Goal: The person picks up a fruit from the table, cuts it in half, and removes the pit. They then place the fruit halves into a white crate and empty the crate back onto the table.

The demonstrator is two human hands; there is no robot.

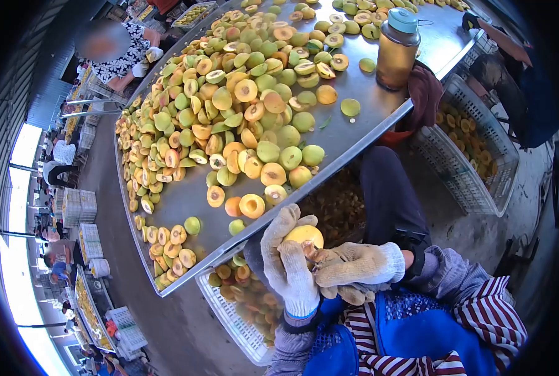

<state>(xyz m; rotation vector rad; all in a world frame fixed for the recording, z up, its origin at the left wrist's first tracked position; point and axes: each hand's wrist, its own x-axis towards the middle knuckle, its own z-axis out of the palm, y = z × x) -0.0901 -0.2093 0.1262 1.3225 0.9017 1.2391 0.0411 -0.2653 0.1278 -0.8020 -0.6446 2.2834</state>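
My left hand, in a soiled white work glove, is closed around a yellow apricot half just off the table's near edge. Close against it, my right hand, also gloved, has its fingers curled together at the fruit. A small brownish bit shows between the two hands; whether it is a pit or a tool tip I cannot make out. Beyond them, a large heap of halved apricots covers much of the metal table. Several halves, cut side up, lie near the left corner.
A bottle with a blue lid stands by a dark red cloth on the table edge. White crates of fruit stand below, one at right and one under the table. Other people work at the far left and upper right.
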